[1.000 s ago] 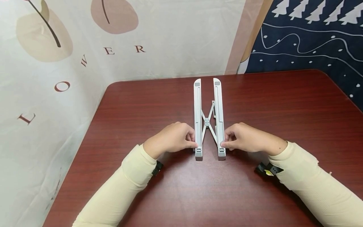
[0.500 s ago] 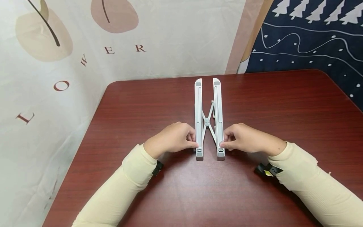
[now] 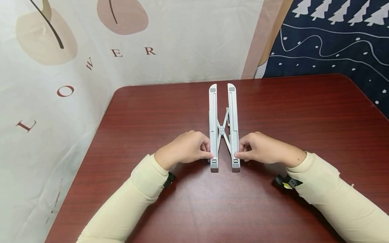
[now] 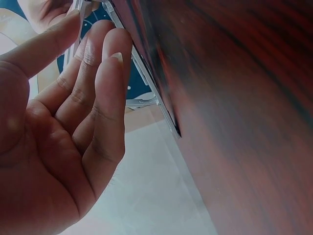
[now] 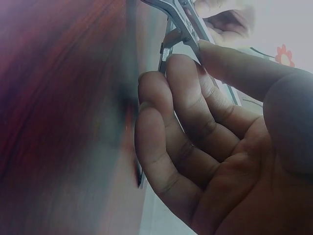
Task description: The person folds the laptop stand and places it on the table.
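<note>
A silvery foldable laptop stand point(image 3: 232, 121) stands on the table in the head view, its two long rails running away from me and joined by a crossed brace point(image 3: 222, 131). My left hand point(image 3: 186, 147) pinches the left rail near its front end, thumb on top. On the other side, my right hand point(image 3: 265, 149) pinches the right rail at a matching spot. Curled fingers of the left hand show beside the stand's thin metal bars point(image 4: 142, 103) in the left wrist view. In the right wrist view, the thumb and fingers meet at the stand's rail end point(image 5: 188, 29).
The reddish-brown wooden table point(image 3: 152, 108) has rounded far corners. A pale printed cloth point(image 3: 188, 40) with letters hangs behind and to the left. At the back right hangs a dark blue cloth point(image 3: 322, 50) with white trees. Black straps point(image 3: 293, 181) show at the wrists.
Both hands have moved slightly inward, and the stand's two rails are a little closer together. The stand stays at the same place on the table.
</note>
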`<state>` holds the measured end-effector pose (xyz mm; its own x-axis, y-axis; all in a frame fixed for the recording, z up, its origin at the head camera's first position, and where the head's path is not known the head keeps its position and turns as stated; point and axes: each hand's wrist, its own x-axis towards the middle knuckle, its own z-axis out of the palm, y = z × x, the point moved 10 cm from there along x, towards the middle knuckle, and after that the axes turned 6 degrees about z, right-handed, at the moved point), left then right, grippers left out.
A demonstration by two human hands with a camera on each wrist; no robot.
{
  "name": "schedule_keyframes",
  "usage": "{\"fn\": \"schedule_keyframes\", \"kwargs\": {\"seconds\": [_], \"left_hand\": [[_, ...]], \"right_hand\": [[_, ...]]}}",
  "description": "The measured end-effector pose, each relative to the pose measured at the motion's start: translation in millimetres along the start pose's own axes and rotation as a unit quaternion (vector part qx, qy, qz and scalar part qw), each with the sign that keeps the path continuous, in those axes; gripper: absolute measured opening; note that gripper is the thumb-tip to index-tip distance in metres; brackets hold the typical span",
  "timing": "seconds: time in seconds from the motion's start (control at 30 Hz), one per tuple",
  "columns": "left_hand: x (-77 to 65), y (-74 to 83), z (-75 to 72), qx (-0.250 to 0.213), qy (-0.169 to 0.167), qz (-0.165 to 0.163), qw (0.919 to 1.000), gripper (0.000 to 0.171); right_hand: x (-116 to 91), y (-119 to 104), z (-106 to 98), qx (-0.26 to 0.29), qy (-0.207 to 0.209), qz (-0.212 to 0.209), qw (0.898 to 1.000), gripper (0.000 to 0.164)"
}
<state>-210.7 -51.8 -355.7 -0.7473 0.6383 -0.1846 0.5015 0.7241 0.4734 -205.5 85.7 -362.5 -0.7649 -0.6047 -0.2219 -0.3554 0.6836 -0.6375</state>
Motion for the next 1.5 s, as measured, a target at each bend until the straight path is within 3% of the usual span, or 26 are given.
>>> {"fn": "schedule_keyframes", "kwargs": {"seconds": [1.5], "left_hand": [[0.5, 6.4, 4.4, -0.006, -0.011, -0.006, 0.9999, 0.021]], "right_hand": [[-1.3, -9.3, 4.1, 0.013, -0.003, -0.013, 1.000, 0.027]]}}
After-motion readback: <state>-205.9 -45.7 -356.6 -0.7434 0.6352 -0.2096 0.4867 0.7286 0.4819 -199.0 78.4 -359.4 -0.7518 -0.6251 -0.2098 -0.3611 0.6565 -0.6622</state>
